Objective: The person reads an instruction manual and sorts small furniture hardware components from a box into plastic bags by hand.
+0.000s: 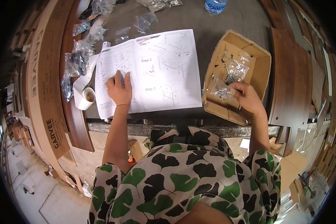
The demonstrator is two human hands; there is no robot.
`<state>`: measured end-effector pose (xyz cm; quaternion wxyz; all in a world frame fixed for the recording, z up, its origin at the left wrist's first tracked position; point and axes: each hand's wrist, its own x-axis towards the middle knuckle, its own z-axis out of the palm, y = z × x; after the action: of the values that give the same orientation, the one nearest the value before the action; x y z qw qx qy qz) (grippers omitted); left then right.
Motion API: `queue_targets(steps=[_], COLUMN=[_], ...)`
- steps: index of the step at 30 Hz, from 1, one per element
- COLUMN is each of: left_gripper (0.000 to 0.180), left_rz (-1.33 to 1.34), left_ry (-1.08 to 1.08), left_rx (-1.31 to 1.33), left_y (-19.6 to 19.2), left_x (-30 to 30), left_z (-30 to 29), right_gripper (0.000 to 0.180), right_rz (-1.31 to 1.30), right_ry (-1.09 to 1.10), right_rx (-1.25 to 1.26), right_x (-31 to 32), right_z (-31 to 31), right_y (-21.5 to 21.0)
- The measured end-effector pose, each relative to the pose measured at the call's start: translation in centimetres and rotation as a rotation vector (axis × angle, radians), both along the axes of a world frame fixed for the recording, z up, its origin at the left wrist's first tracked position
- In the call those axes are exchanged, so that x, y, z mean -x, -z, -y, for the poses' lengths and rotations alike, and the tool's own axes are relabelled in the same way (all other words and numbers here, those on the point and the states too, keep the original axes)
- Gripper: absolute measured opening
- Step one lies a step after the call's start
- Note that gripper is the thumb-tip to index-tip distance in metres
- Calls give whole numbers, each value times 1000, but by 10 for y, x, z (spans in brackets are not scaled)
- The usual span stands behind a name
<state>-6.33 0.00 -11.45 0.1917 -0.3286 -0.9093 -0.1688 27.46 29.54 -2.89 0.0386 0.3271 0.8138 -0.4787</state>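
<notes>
Left of centre, the left hand (120, 90) lies loose on the opened booklet (171, 80); rightward, the right hand (249, 98) pinches a bag (221, 90) inside the box (260, 74) (work seems unfinished, with parts (232, 79) bagged).

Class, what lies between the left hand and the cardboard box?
The head view shows the booklet's right page, then a sliver of dark table, between the left hand and box.

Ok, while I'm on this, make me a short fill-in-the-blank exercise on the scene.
1. The left hand lies on the ____ page of the open booklet.
2. The right hand pinches a small clear bag within an open box made of ____.
3. The box stands to the ____ of the booklet.
4. The roll beside the booklet is ____ in colour.

Missing words: left; cardboard; right; white.
</notes>
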Motion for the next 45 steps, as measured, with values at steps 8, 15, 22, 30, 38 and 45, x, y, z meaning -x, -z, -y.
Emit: queue_targets(steps=[8, 15, 22, 30, 38, 45], left_gripper=[39, 42, 43, 39, 38, 39], left_rz=[-30, -39, -48, -4, 7, 10], left_ry=[24, 37, 37, 22, 30, 24], left_rx=[-33, -93, -109, -154, -186, -189], left_y=[-3, -2, -2, -9, -12, -11], left_x=[2, 1, 4, 2, -1, -1], left_z=[1, 2, 4, 3, 6, 6], right_gripper=[24, 28, 30, 29, 24, 24], right_rz=[-21, -7, -35, -100, -106, -92], right_ry=[112, 183, 199, 112, 102, 85], right_rx=[192, 276, 341, 149, 163, 196], right_x=[-2, 1, 6, -9, 0, 0], right_z=[1, 5, 7, 12, 23, 20], right_y=[-4, -1, -6, 7, 7, 10])
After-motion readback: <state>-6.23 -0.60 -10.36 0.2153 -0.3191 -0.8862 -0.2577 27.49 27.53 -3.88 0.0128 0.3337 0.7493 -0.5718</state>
